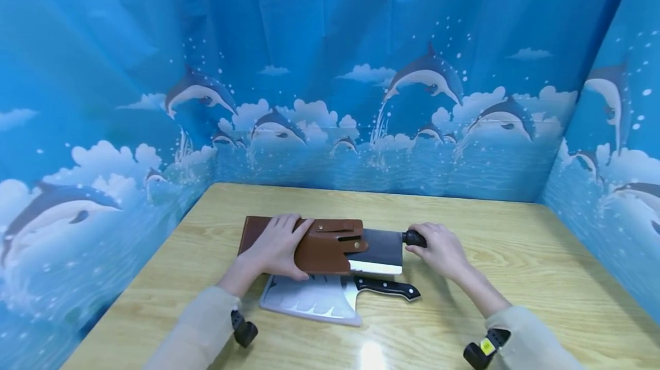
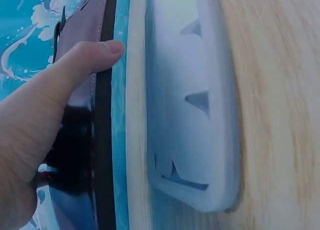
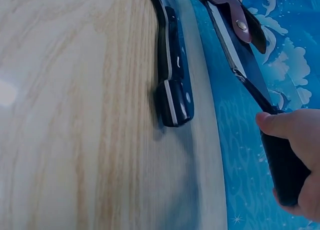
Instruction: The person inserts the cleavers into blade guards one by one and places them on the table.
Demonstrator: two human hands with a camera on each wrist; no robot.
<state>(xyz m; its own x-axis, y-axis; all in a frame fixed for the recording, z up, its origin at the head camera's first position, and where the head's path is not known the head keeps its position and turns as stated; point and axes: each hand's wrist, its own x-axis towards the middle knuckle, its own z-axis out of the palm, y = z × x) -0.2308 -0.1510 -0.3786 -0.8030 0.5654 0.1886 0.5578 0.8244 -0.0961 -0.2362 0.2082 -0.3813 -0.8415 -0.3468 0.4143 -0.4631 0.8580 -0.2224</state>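
Observation:
My left hand (image 1: 278, 247) grips a brown leather sheath (image 1: 327, 255), its thumb along the near edge and its fingers over the top. A cleaver (image 1: 384, 250) sits partly inside the sheath; its dark blade with a bright cutting edge shows at the right end. Around its black handle (image 3: 282, 165) curl the fingers of my right hand (image 1: 438, 248). The sheath's snapped strap (image 3: 241, 22) lies by the blade. Nearer to me, a second cleaver (image 1: 389, 287) lies on the table, its blade in a pale whitish guard (image 2: 180, 115). The sheath overlaps part of that guard in the head view.
The light wood table (image 1: 515, 278) stretches to both sides of the hands. Behind and beside it hangs a blue curtain (image 1: 330, 72) printed with dolphins and clouds. Each wrist wears a small black camera, such as the one on the left (image 1: 244, 331).

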